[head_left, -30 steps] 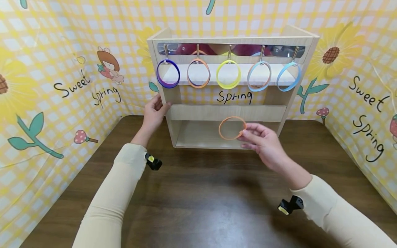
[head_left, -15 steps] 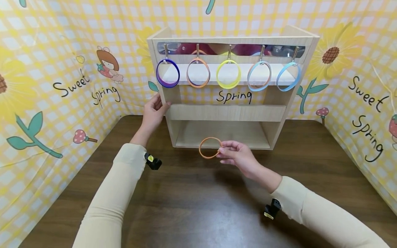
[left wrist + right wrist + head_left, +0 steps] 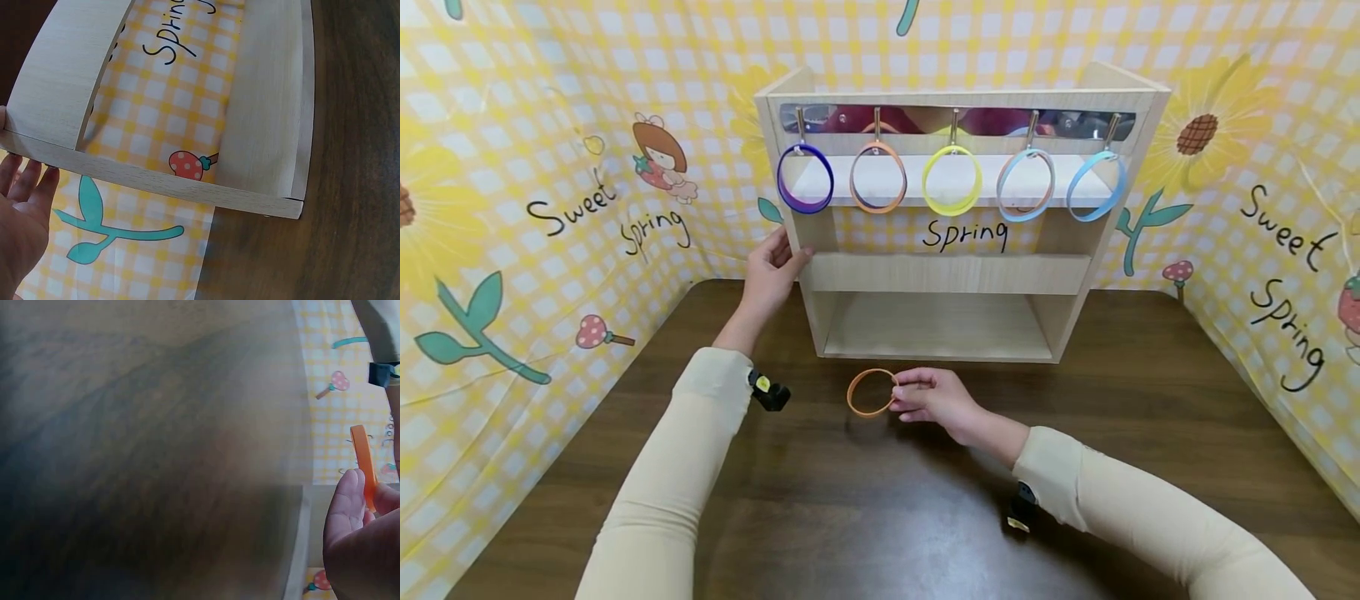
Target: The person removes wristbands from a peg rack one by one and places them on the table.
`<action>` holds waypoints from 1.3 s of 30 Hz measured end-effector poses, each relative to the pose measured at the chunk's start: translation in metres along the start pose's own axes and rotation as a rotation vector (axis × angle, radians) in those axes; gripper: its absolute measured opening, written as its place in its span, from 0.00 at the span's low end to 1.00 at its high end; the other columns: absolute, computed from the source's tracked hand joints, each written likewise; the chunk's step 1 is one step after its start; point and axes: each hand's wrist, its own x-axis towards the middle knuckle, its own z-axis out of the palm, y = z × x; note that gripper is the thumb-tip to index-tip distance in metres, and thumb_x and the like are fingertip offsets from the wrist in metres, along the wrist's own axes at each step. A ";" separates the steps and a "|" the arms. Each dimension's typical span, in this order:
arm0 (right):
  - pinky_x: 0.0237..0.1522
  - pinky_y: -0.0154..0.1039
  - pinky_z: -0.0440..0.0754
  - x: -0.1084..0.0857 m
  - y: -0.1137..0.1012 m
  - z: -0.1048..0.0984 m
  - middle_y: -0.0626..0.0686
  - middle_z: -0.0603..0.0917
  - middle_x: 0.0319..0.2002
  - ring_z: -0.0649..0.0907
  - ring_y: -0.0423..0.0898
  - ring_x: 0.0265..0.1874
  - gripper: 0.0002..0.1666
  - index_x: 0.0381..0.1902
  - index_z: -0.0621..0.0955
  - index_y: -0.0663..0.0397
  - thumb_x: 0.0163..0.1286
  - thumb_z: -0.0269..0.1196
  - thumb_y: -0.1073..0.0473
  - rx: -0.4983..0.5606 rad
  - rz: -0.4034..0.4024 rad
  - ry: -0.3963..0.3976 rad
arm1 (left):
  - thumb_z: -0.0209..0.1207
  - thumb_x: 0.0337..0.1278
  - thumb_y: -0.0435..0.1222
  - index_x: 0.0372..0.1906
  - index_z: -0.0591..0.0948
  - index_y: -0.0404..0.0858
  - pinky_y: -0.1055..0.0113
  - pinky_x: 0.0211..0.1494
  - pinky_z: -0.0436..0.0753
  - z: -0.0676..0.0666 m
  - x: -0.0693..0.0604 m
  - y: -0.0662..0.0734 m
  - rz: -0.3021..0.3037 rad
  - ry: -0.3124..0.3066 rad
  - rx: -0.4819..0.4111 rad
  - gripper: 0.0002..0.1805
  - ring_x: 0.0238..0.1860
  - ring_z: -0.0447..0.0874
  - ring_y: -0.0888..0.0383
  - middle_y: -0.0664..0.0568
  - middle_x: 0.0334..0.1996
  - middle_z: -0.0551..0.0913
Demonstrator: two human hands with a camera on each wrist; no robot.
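Observation:
My right hand [image 3: 942,403] pinches the right side of an orange ring [image 3: 851,395], held low over the table in front of the wooden rack [image 3: 951,273]. In the right wrist view the orange ring [image 3: 363,456] shows edge-on between thumb and fingers of that hand [image 3: 362,550]. My left hand [image 3: 767,271] grips the left side panel of the rack; the left wrist view shows its fingers [image 3: 28,181] at the panel's edge. From the rack's hooks hang a dark blue ring [image 3: 782,187], an orange one [image 3: 854,187], a yellow one [image 3: 928,190] and two light blue ones [image 3: 1004,204] [image 3: 1075,206].
The rack stands at the back of the dark wooden table [image 3: 865,517], with a metal strip [image 3: 917,121] along its top. Yellow checked cloth [image 3: 497,242] with printed flowers surrounds the table on the left, back and right.
My right hand has moved left and toward the front with the orange ring, from before the rack's lower shelf to over the table. The left hand has stayed on the panel.

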 end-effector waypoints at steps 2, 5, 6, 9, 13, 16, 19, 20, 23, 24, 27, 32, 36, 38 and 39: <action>0.39 0.42 0.85 0.003 0.003 0.003 0.67 0.84 0.41 0.86 0.46 0.33 0.23 0.57 0.71 0.78 0.68 0.61 0.71 -0.003 0.010 -0.010 | 0.58 0.63 0.26 0.68 0.69 0.29 0.65 0.59 0.76 0.000 0.000 -0.001 -0.003 -0.002 -0.010 0.28 0.61 0.74 0.46 0.36 0.62 0.73; 0.38 0.41 0.85 0.007 0.006 0.007 0.69 0.83 0.44 0.86 0.46 0.33 0.23 0.58 0.71 0.78 0.68 0.61 0.70 -0.010 0.025 -0.010 | 0.59 0.63 0.27 0.67 0.69 0.30 0.64 0.59 0.76 -0.001 0.002 -0.005 0.002 -0.005 -0.018 0.28 0.62 0.71 0.41 0.36 0.62 0.73; 0.38 0.41 0.85 0.009 0.007 0.008 0.69 0.83 0.45 0.87 0.46 0.33 0.23 0.58 0.72 0.78 0.68 0.61 0.70 -0.013 0.028 -0.009 | 0.59 0.62 0.27 0.67 0.70 0.31 0.64 0.58 0.76 -0.002 0.004 -0.008 0.006 -0.004 -0.020 0.28 0.62 0.71 0.40 0.36 0.62 0.74; 0.37 0.41 0.85 0.012 0.007 0.012 0.70 0.82 0.46 0.87 0.46 0.33 0.22 0.57 0.73 0.78 0.67 0.61 0.71 -0.027 0.042 -0.010 | 0.61 0.62 0.29 0.67 0.71 0.34 0.65 0.58 0.76 -0.004 0.010 -0.020 0.015 0.003 -0.010 0.28 0.62 0.71 0.41 0.38 0.61 0.75; 0.35 0.40 0.85 0.017 0.011 0.016 0.71 0.82 0.46 0.86 0.46 0.32 0.21 0.56 0.74 0.77 0.67 0.61 0.71 -0.059 0.058 -0.021 | 0.61 0.62 0.31 0.68 0.71 0.35 0.65 0.58 0.76 -0.006 0.013 -0.026 0.016 0.011 -0.002 0.28 0.61 0.74 0.46 0.39 0.61 0.75; 0.35 0.40 0.85 0.020 0.015 0.020 0.71 0.83 0.44 0.87 0.49 0.33 0.20 0.55 0.74 0.78 0.67 0.61 0.72 -0.086 0.060 -0.034 | 0.61 0.62 0.29 0.67 0.71 0.32 0.66 0.57 0.77 -0.004 0.008 -0.015 0.015 0.009 -0.006 0.28 0.58 0.76 0.50 0.37 0.61 0.75; 0.35 0.41 0.85 0.022 0.017 0.024 0.70 0.83 0.42 0.87 0.50 0.34 0.19 0.54 0.74 0.79 0.67 0.61 0.72 -0.102 0.061 -0.051 | 0.61 0.61 0.28 0.66 0.72 0.31 0.66 0.57 0.77 -0.001 0.003 -0.004 0.008 0.005 -0.004 0.27 0.57 0.77 0.52 0.37 0.60 0.76; 0.35 0.41 0.85 0.023 0.017 0.025 0.70 0.83 0.42 0.87 0.50 0.34 0.19 0.54 0.74 0.78 0.66 0.61 0.73 -0.105 0.065 -0.054 | 0.60 0.61 0.28 0.66 0.71 0.31 0.66 0.57 0.77 -0.001 0.003 -0.003 0.007 0.004 -0.002 0.27 0.57 0.77 0.52 0.36 0.60 0.75; 0.34 0.40 0.85 0.024 0.018 0.028 0.69 0.84 0.41 0.87 0.50 0.33 0.18 0.53 0.75 0.78 0.66 0.61 0.73 -0.111 0.078 -0.055 | 0.59 0.62 0.28 0.67 0.71 0.30 0.66 0.57 0.77 0.000 0.002 -0.003 0.009 -0.001 -0.001 0.27 0.59 0.76 0.47 0.35 0.61 0.74; 0.34 0.40 0.85 0.025 0.019 0.029 0.69 0.84 0.41 0.87 0.50 0.33 0.18 0.53 0.76 0.78 0.66 0.61 0.73 -0.116 0.077 -0.055 | 0.59 0.62 0.28 0.67 0.70 0.30 0.66 0.57 0.77 -0.001 0.003 -0.003 0.009 0.000 0.000 0.27 0.60 0.75 0.46 0.35 0.61 0.74; 0.34 0.40 0.85 0.027 0.021 0.032 0.69 0.84 0.40 0.87 0.51 0.33 0.18 0.52 0.76 0.77 0.66 0.62 0.73 -0.123 0.082 -0.047 | 0.59 0.62 0.27 0.67 0.69 0.29 0.66 0.57 0.77 -0.001 0.003 -0.004 0.015 -0.001 -0.008 0.28 0.61 0.73 0.43 0.34 0.62 0.73; 0.35 0.41 0.85 0.029 0.022 0.034 0.69 0.84 0.40 0.87 0.54 0.35 0.17 0.51 0.76 0.77 0.66 0.61 0.74 -0.129 0.088 -0.016 | 0.59 0.62 0.27 0.67 0.69 0.29 0.68 0.56 0.77 -0.001 0.003 -0.005 0.013 0.002 -0.018 0.28 0.59 0.75 0.47 0.35 0.62 0.73; 0.34 0.41 0.85 0.031 0.022 0.035 0.69 0.84 0.39 0.87 0.53 0.34 0.15 0.50 0.76 0.77 0.66 0.61 0.74 -0.128 0.093 0.013 | 0.59 0.62 0.27 0.67 0.69 0.30 0.68 0.56 0.77 -0.001 0.002 -0.004 0.009 0.004 -0.007 0.28 0.56 0.77 0.56 0.36 0.62 0.73; 0.34 0.41 0.85 0.032 0.022 0.036 0.69 0.84 0.39 0.87 0.52 0.34 0.15 0.50 0.76 0.77 0.66 0.61 0.74 -0.123 0.095 0.025 | 0.59 0.62 0.27 0.68 0.69 0.30 0.67 0.57 0.77 -0.001 0.002 -0.003 0.008 0.001 -0.012 0.28 0.55 0.77 0.56 0.36 0.62 0.73; 0.33 0.40 0.85 0.032 0.022 0.036 0.69 0.84 0.39 0.87 0.51 0.33 0.15 0.49 0.76 0.77 0.66 0.61 0.74 -0.121 0.096 0.031 | 0.60 0.62 0.27 0.68 0.69 0.30 0.67 0.57 0.77 -0.001 0.003 -0.004 0.007 0.000 -0.015 0.29 0.56 0.77 0.56 0.36 0.62 0.73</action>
